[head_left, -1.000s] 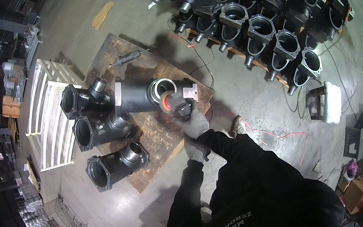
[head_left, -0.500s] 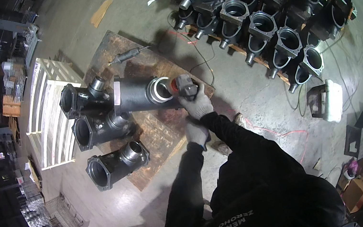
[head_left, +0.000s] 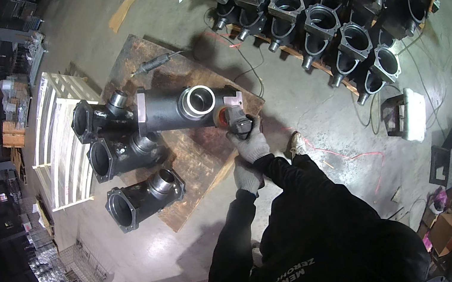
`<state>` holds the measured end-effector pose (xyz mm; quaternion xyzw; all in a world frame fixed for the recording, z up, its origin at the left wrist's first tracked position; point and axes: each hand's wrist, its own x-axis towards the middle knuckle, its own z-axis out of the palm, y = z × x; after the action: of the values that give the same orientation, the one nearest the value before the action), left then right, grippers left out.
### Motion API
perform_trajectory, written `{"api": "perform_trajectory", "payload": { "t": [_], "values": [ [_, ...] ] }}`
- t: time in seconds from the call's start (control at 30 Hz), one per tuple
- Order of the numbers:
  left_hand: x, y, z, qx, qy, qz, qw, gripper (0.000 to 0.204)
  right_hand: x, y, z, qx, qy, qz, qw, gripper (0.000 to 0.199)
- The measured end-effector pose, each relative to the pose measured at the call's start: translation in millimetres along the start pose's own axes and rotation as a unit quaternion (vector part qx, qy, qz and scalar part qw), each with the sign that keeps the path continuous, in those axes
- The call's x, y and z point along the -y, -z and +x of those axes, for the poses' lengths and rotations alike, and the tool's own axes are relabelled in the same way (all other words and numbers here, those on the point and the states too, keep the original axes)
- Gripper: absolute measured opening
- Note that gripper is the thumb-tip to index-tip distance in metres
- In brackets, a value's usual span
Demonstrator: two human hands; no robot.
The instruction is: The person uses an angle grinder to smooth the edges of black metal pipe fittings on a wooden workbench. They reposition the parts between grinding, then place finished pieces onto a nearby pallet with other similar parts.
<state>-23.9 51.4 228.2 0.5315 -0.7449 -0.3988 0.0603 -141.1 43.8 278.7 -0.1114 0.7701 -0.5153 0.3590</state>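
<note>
My right hand (head_left: 252,145), in a grey knit glove, is wrapped round the front of an angle grinder (head_left: 239,122). Just behind it, my left hand (head_left: 248,174), gloved the same way, is closed on the rear of the tool, which the glove mostly hides. The grinder's reddish disc (head_left: 223,118) is at the near side of a large black pipe fitting (head_left: 163,110), close to its right end; I cannot tell whether they touch. This fitting lies on its side, its short branch with a bright bare-metal rim (head_left: 198,102) facing up.
Three smaller black fittings (head_left: 139,203) stand along the left of the worn wooden tabletop (head_left: 192,189). A second handheld tool (head_left: 151,65) with a cord lies at the far edge. Many fittings (head_left: 321,21) fill pallets at far right; cables (head_left: 255,66) cross the floor. A white slatted crate (head_left: 63,145) stands left.
The grinder and both hands have moved slightly nearer to me, from the branch's bright rim to the fitting's near right side. The rim now shows fully. The view has shifted slightly.
</note>
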Motion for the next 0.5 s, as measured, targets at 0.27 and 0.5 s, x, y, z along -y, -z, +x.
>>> {"api": "perform_trajectory", "payload": {
  "t": [0.27,0.5],
  "values": [
    [24,-1,8,0.026,0.008,-0.009,1.0,0.042,-7,-12,2,-0.005,0.011,-0.004,1.0,0.092],
    [40,8,15,0.001,-0.027,-0.022,0.999,0.049,-4,-27,2,0.032,-0.001,-0.025,0.999,0.094]
  ]
}}
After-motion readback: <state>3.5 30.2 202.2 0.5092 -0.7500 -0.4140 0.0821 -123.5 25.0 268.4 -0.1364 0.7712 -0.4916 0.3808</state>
